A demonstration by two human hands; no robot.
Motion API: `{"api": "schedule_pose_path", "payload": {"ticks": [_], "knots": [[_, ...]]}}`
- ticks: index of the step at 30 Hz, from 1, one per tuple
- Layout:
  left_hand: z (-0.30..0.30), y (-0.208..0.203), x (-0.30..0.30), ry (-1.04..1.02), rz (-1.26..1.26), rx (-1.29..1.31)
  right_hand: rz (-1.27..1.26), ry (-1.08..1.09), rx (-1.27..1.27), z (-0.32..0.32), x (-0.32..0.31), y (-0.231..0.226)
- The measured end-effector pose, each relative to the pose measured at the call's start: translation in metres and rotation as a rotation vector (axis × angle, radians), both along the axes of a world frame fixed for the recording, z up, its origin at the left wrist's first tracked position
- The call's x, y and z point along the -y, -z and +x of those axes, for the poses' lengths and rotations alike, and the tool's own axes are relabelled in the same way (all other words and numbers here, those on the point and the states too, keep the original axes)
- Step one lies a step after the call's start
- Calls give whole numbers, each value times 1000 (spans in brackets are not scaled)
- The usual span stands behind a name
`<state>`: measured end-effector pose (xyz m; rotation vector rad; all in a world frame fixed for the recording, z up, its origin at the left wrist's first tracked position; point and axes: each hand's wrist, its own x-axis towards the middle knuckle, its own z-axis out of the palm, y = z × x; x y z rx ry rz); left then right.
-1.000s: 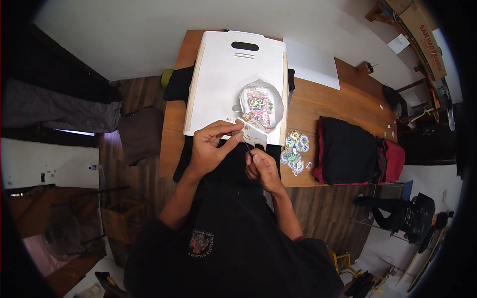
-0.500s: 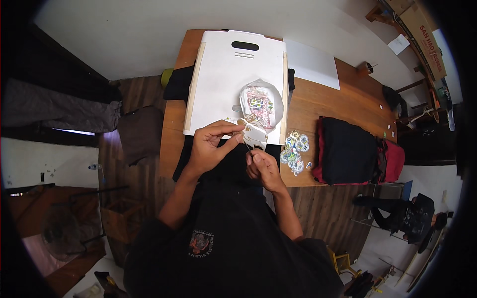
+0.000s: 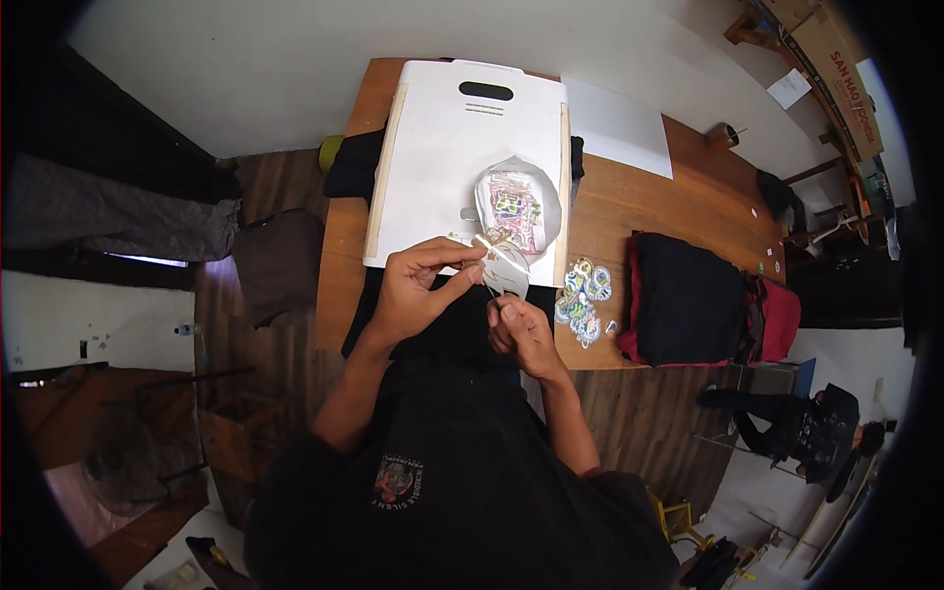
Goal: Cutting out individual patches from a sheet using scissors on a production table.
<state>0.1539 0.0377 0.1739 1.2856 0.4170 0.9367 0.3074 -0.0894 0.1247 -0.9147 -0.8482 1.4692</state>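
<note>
My left hand pinches a glossy pale sheet piece with gold-coloured markings between thumb and fingertips. At the lower edge of that piece is my right hand, its fingers closed around a thin dark tool whose kind is too small to make out. Just beyond both hands, a rounded whitish holder rests on a white board. Printed cut-outs in pink, green and yellow lie inside it. Right of the board, a heap of small printed cut-outs with pale borders sits on the wooden table.
Folded black and red cloth lies on the table's right side. A white sheet and an orange-brown cup are farther back. Black fabric shows under the board. A cardboard box stands on a shelf at the upper right.
The pale sheet piece has tilted, and light now glints along its upper edge. Both hands keep nearly the same place and grip.
</note>
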Motion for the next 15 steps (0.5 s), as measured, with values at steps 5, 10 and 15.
{"api": "schedule_pose_path", "payload": {"ticks": [5,10,15], "knots": [[0,0,-1,13,-3,-3,-2,2,-15,-1,0,-1],[-1,2,-2,15,-12,-7,-17,7,22,0,1,-1],[-1,1,-1,7,-28,7,-10,-2,-5,0,1,0]]}}
